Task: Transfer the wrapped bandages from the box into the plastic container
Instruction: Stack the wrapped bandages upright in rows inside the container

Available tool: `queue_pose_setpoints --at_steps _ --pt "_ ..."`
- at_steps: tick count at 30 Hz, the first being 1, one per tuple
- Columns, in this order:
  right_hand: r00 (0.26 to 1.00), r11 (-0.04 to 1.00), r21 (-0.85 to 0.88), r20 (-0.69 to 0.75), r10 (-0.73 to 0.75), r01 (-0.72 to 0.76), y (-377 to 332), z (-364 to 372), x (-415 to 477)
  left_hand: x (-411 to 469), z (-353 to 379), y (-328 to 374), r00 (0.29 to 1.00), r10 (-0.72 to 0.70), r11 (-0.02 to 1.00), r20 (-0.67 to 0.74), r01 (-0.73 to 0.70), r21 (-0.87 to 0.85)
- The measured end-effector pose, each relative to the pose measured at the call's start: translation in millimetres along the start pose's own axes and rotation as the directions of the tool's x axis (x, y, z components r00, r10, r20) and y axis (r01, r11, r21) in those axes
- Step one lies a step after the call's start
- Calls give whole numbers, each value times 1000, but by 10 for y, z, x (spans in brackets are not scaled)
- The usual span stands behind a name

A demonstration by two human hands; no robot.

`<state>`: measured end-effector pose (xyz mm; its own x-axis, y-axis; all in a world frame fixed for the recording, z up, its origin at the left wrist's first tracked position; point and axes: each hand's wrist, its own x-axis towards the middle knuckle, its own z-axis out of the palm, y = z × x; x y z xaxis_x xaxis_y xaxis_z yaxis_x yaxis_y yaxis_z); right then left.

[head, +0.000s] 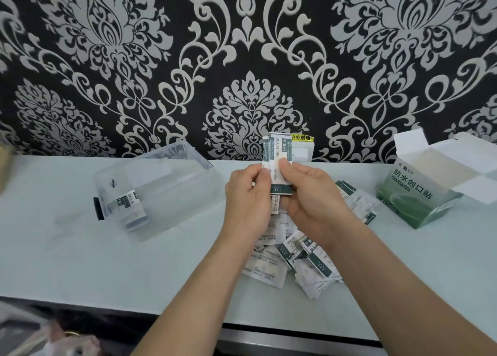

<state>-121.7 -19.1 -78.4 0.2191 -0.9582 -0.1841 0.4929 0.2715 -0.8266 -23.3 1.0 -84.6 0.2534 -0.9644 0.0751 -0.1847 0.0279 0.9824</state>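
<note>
Both hands hold a small stack of wrapped bandages (277,161) upright above the table's middle. My left hand (248,196) pinches the stack's left edge; my right hand (309,191) grips it from the right, thumb on the front. Under the hands lies a loose heap of white-and-green wrapped bandages (293,256). The clear plastic container (161,178) stands open at the left with a few bandages (131,207) inside near its front wall. The green bandage box (422,191) sits at the right, flaps open, its inside looking empty.
The pale table (107,261) runs along a black-and-silver patterned wall. A white socket with a yellow warning label (302,147) is on the wall behind the stack. A plastic bag (40,337) lies below the table's front edge at the lower left.
</note>
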Motion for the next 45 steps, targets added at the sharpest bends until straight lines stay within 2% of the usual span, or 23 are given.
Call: queue_pose_setpoints --at_steps 5,10,12,13,15,16,18,21,24,28,31,33,35,38,41,43,45 --pt "995 997 47 78 61 -65 0 -22 -13 19 6 -28 997 78 989 -17 -75 125" --pt "993 998 -12 97 61 -60 -53 -50 -27 44 -107 32 991 121 992 -58 -120 28" --pt "988 995 -65 126 89 -81 -84 -61 -45 63 -181 72 992 121 987 -29 -123 -105" --pt "981 991 -90 156 112 -99 -97 -65 -52 85 -231 81 996 90 965 15 -83 -249" --pt "954 979 -136 237 183 -154 -117 -66 -68 119 -343 107 984 34 858 175 61 -509" --pt "935 970 -157 274 225 -187 -122 -64 -79 123 -383 124 966 50 822 252 103 -561" --pt "892 950 -181 336 301 -253 -124 -48 -101 131 -422 120 944 117 820 309 84 -566" --pt "841 927 -155 388 376 -342 -119 -12 -111 135 -371 93 972 165 880 170 -66 -471" --pt "850 911 -172 330 411 -374 -73 8 -73 125 -310 82 969 246 943 -24 -245 -223" --pt "876 903 -174 229 425 -392 -12 11 -22 93 -271 81 945 328 943 13 -326 -69" --pt "893 911 -142 190 408 -386 -1 -1 10 65 -263 92 938 345 934 26 -346 84" --pt "901 921 -141 195 387 -364 -6 6 11 41 -244 95 935 355 925 -18 -349 151" --pt "920 925 -242 192 341 -292 -27 -2 -13 52 -244 92 933 349 923 -83 -328 203" --pt "906 889 -435 303 297 -146 -87 -18 -81 115 -275 61 948 288 942 -135 -255 220" --pt "859 862 -496 395 326 -99 -127 -22 -142 116 -267 36 951 289 933 -107 -255 253" --pt "863 854 -515 398 312 -72 -125 -29 -152 108 -233 22 951 296 924 -88 -262 279" --pt "883 853 -520 386 267 -31 -133 -69 -121 99 -199 10 970 237 949 -60 -218 227"
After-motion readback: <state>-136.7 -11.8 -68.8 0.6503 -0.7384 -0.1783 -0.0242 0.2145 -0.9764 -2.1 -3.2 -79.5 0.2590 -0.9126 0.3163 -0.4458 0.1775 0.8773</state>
